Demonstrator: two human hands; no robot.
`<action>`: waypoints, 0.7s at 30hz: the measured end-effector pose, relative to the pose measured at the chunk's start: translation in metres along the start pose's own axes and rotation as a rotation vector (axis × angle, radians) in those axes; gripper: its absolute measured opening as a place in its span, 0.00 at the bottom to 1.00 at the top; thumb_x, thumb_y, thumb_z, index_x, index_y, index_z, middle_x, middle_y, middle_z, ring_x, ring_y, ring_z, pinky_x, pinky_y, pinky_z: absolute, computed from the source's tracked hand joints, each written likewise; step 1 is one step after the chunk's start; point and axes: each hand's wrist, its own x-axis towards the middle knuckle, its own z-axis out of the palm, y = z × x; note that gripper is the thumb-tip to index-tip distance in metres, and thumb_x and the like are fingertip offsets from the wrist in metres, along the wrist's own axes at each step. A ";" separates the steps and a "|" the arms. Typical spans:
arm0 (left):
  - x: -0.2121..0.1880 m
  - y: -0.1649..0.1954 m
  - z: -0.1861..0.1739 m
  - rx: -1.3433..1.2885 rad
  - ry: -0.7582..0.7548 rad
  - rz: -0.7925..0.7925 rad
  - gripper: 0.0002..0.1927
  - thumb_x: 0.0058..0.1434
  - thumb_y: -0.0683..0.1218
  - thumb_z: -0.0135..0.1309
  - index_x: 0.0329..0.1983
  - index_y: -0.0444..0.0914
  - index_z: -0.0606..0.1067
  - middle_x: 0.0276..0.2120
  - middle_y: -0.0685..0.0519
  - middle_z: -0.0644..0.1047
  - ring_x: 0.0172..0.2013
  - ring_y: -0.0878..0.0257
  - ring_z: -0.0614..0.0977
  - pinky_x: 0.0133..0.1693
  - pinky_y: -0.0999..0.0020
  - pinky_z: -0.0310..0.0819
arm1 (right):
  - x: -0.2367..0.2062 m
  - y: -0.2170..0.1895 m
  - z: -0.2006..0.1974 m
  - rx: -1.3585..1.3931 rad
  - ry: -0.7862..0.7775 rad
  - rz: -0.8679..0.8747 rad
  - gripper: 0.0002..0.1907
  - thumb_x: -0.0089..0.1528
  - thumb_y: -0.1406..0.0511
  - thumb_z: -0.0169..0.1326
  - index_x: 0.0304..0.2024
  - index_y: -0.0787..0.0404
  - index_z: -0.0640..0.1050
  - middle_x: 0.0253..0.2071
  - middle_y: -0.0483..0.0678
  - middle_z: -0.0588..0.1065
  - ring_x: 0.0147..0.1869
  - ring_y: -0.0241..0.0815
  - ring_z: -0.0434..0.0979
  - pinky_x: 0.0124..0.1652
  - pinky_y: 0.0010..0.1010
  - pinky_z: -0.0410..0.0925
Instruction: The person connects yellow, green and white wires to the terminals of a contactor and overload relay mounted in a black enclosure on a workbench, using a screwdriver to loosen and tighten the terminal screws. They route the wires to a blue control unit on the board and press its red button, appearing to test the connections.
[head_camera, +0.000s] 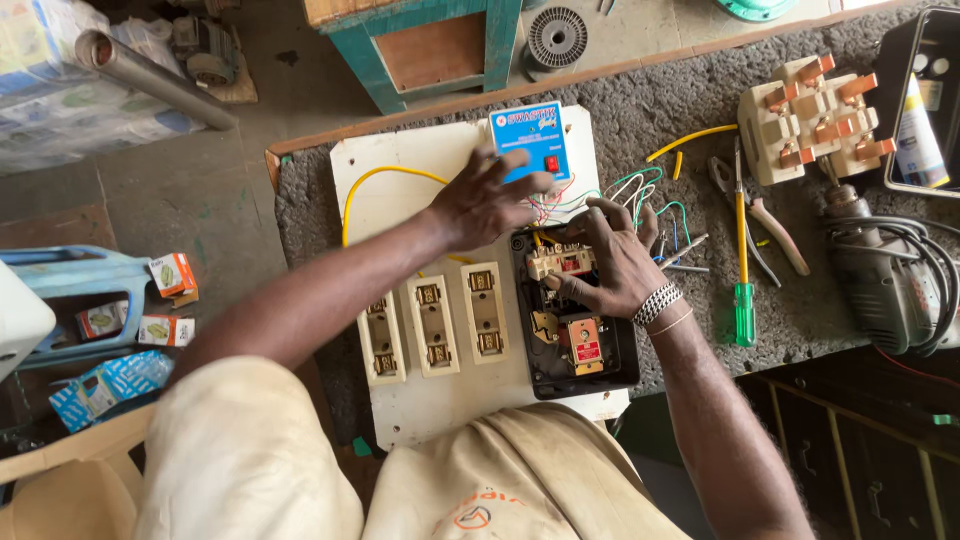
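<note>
At frame centre, the left hand (483, 203) lay spread flat on the blue control box (530, 141); the right hand (607, 262) pinched a cream switch part (560, 262) inside the black enclosure (600, 370) on the white board (400, 170)

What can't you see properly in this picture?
Head view only:
- Wire ends: hidden under the left hand and right hand, so where they join is unknown.
- Top of the black box: covered by the right hand.
- Right fingertips: tucked against the part in the box, grip unclear.
- Drill: cut off by the right edge.
- Cartons on the floor: too small to tell what they hold.
</note>
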 end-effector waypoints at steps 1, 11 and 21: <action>-0.008 0.000 0.004 -0.041 0.040 -0.046 0.05 0.59 0.48 0.62 0.27 0.52 0.79 0.60 0.61 0.67 0.64 0.56 0.59 0.60 0.51 0.52 | 0.001 -0.001 0.000 -0.004 -0.008 0.021 0.41 0.54 0.40 0.58 0.60 0.56 0.73 0.56 0.45 0.78 0.77 0.56 0.53 0.67 0.65 0.30; -0.023 -0.001 0.027 -0.048 0.067 -0.108 0.04 0.55 0.45 0.59 0.29 0.50 0.76 0.57 0.62 0.68 0.60 0.54 0.62 0.55 0.53 0.55 | 0.006 -0.003 -0.001 0.017 -0.019 0.007 0.39 0.53 0.41 0.60 0.58 0.57 0.75 0.56 0.48 0.77 0.77 0.56 0.55 0.68 0.62 0.36; -0.008 -0.006 0.021 -0.049 -0.030 -0.052 0.05 0.62 0.50 0.57 0.40 0.51 0.81 0.61 0.63 0.64 0.63 0.56 0.61 0.62 0.50 0.55 | 0.000 -0.004 0.019 0.020 0.224 -0.011 0.34 0.55 0.44 0.61 0.55 0.58 0.74 0.54 0.50 0.75 0.76 0.53 0.62 0.72 0.55 0.39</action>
